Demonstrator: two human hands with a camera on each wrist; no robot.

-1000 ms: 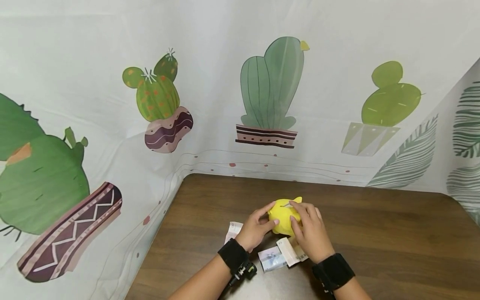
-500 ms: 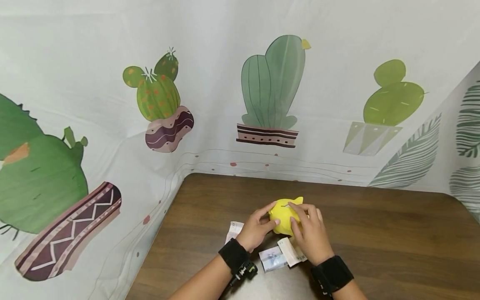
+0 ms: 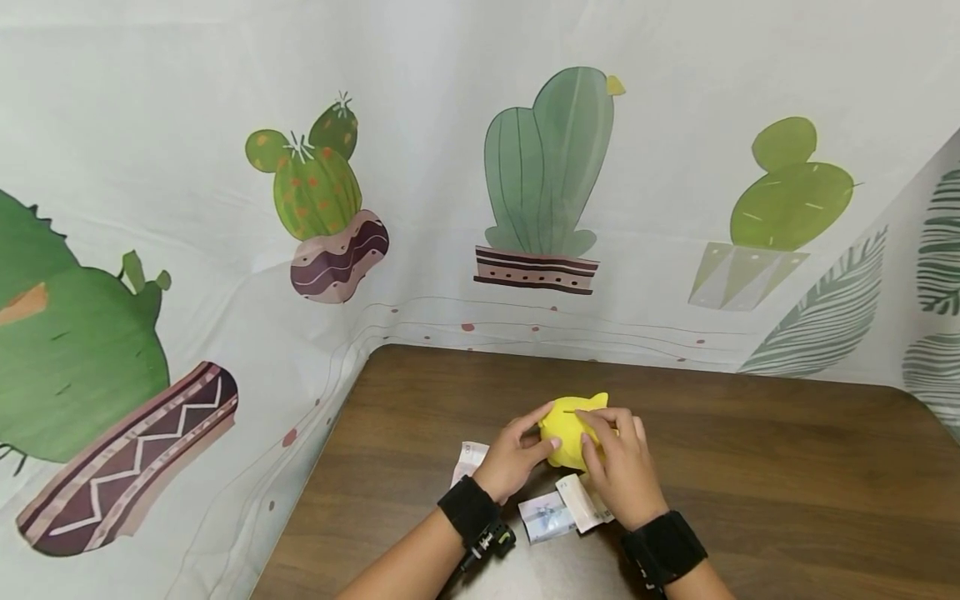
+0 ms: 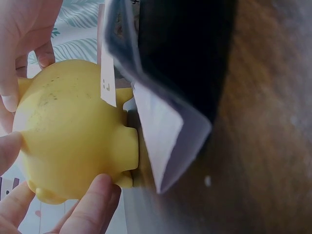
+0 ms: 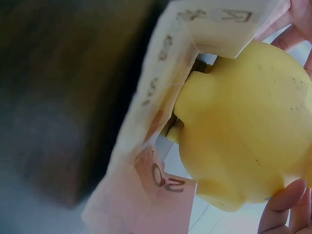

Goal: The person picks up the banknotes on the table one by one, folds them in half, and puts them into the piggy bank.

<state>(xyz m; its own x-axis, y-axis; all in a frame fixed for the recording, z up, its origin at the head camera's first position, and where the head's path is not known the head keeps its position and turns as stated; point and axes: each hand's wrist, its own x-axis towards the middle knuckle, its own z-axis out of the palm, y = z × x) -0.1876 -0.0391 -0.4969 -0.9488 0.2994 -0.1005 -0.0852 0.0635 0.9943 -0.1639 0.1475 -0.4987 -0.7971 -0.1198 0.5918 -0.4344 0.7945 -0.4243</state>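
Note:
A yellow piggy bank stands on the brown table, with a slot in its top. My left hand grips its left side, thumb in front and fingers behind. My right hand curls over its right side, fingertips on the top beside the slot and thumb on the front. In the left wrist view the piggy bank fills the left half, with my fingers under it. In the right wrist view the piggy bank sits above a fingertip. Whether anything is in the slot is hidden.
Folded banknotes lie on the table by my wrists: one note to the left, a bluish note and a pale folded note in front. Folded notes and a pink note lie close under the bank. Cactus-print cloth walls the back and sides.
My right hand's fingers have drawn slightly back across the bank's top. The left hand and the bank have stayed put, and the head view has shifted a little.

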